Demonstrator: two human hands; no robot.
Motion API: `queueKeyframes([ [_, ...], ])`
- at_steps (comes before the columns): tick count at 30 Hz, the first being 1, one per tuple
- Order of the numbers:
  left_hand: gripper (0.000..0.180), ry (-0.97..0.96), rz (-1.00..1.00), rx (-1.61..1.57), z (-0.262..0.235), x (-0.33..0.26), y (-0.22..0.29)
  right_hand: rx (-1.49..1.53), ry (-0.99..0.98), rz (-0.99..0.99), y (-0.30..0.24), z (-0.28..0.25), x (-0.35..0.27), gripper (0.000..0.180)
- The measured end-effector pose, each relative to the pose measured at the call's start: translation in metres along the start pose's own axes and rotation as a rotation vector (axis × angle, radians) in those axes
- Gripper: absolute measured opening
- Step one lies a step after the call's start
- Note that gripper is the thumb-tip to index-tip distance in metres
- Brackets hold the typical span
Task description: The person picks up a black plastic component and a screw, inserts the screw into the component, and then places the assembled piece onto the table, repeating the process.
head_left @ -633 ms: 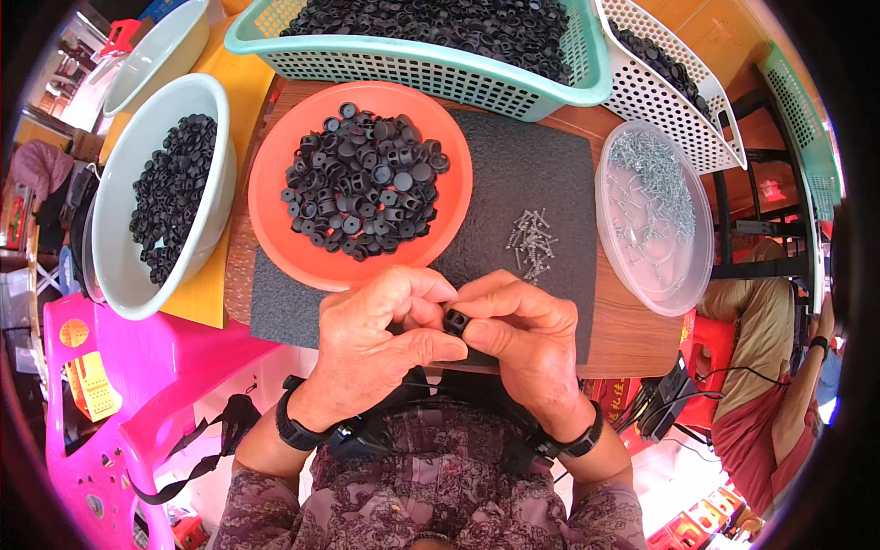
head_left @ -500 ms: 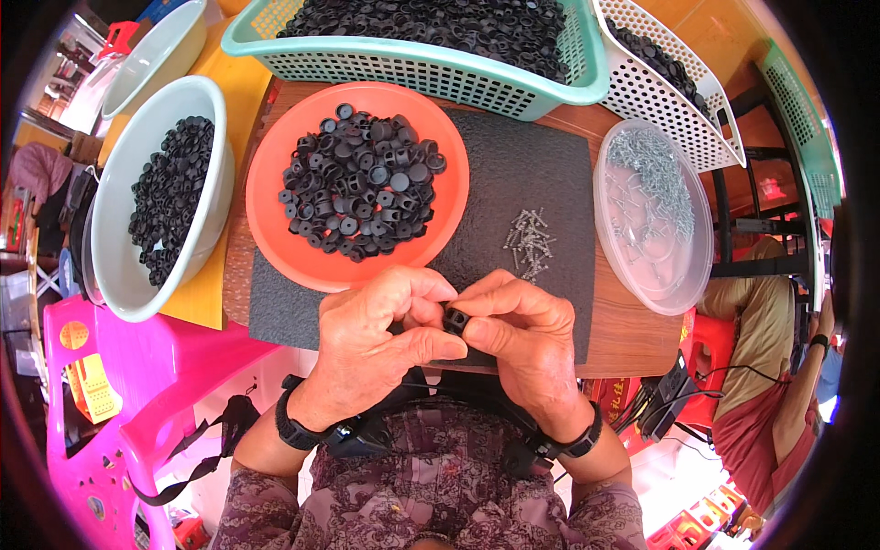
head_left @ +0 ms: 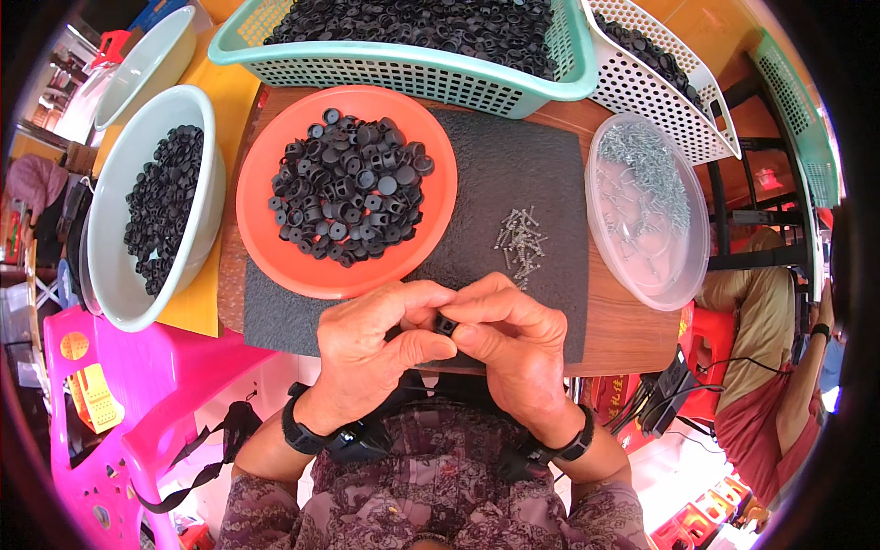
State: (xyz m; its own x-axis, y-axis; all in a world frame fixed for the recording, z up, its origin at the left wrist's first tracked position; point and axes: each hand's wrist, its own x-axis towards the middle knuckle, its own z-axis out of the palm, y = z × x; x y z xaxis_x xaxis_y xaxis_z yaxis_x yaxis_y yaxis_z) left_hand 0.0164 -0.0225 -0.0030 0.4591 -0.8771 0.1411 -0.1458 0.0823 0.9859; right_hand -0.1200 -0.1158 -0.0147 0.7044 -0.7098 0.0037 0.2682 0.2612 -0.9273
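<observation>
Between my fingertips sits a small black plastic part, mostly covered by the fingers. My left hand pinches it from the left with thumb and forefinger. From the other side my right hand grips it too, thumb and fingers meeting close over it. Both hands are just over the front edge of a black mat. An orange-red bowl stands beyond my left hand, filled with round black plastic parts. Past my right hand, a small pile of screws lies on the mat.
A clear oval tub of screws stands at the right. Teal basket and white basket, both with black parts, line the back. A pale bowl of small black parts is at left, above a pink chair. Another person sits at right.
Both hands stay together on the black part, with the right fingers closing further over it. The whole view has shifted slightly, the bowl and baskets appearing a little further left.
</observation>
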Motion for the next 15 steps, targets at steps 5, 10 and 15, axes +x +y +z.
queueKeyframes([
  [5, 0.040, 0.018, 0.100, 0.135, -0.001, -0.003, 0.004, -0.167, -0.005, -0.030, -0.008, 0.004, -0.003, 0.023],
  [10, 0.039, 0.041, 0.080, 0.070, 0.001, -0.005, 0.008, -0.357, 0.021, -0.192, -0.013, 0.009, -0.004, 0.025],
  [15, 0.039, 0.034, 0.018, 0.030, 0.002, -0.008, 0.009, -0.436, 0.055, -0.222, -0.014, 0.009, -0.005, 0.023],
])
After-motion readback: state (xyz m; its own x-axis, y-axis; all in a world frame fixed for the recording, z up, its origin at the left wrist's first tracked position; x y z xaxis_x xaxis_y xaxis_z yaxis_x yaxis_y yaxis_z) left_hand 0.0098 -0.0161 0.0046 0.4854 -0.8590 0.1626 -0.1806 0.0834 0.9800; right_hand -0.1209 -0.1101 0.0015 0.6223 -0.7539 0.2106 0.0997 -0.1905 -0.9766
